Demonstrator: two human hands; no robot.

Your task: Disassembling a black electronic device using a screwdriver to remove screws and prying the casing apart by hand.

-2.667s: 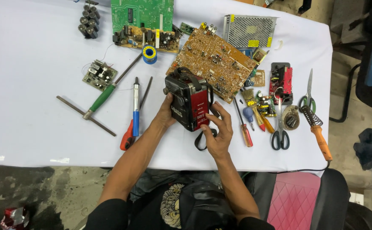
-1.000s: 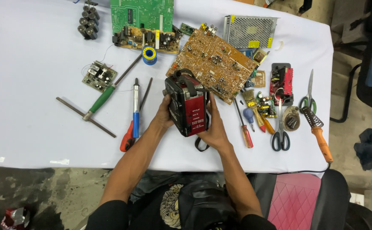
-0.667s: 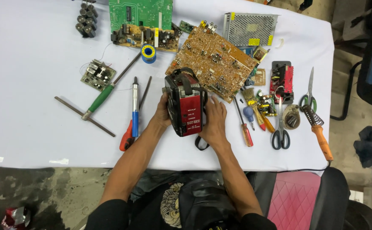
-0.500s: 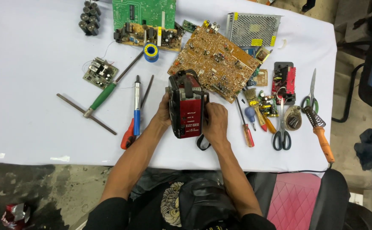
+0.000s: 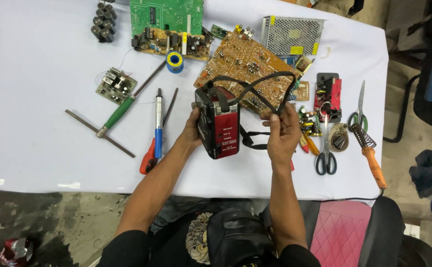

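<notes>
A small red and black portable radio is held just above the near middle of the white-covered table, its long side running away from the person and its red face turned up. The left hand grips it from the left side, fingers wrapped around the black edge. A black carrying strap rises from the radio's far end, loops over the large brown circuit board and comes back down to the right hand, which pinches the strap between thumb and fingers to the right of the radio; another stretch of the strap lies on the cloth between the radio and that hand. To the left of the radio lie a blue-handled tool, an orange-handled tool and a green-handled screwdriver, the last crossing a thin metal rod. Farther back sit a small board, a cluster of black capacitors, a green circuit board and a blue spool of solder. To the right are a metal mesh power supply, a red and black module, black-handled scissors, green-handled scissors and a soldering iron with an orange handle.
</notes>
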